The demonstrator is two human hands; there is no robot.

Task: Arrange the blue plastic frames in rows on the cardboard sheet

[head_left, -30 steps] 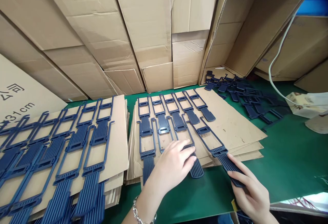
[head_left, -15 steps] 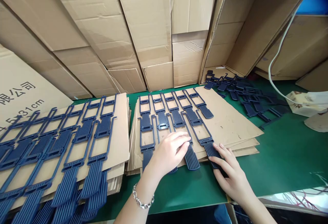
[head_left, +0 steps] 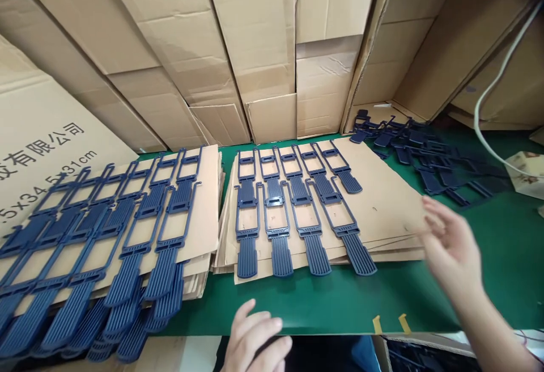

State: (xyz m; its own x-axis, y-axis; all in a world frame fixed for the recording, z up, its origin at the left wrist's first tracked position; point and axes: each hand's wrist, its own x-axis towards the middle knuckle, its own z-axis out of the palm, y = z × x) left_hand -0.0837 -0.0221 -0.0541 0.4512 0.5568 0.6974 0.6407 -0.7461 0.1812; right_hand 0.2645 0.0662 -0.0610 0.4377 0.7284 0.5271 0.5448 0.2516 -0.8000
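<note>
Dark blue plastic frames with ribbed tabs lie in two rows on a cardboard sheet in the middle. My left hand hovers by the table's front edge, below these parts, fingers apart and nothing in them. Off the sheet's right edge is my right hand, slightly blurred, its fingers loosely spread and holding nothing. It is between the sheet and a loose pile of blue parts at the back right. More blue frames cover another cardboard stack on the left.
Tall cardboard boxes line the back of the green table. A printed box leans at the left. On the right are a white cable and a small patterned box. Yellow tape pieces mark the front edge.
Both hands have left the blue parts. My left hand has drawn back toward the front edge, and my right hand has moved right. The view has shifted slightly right.
</note>
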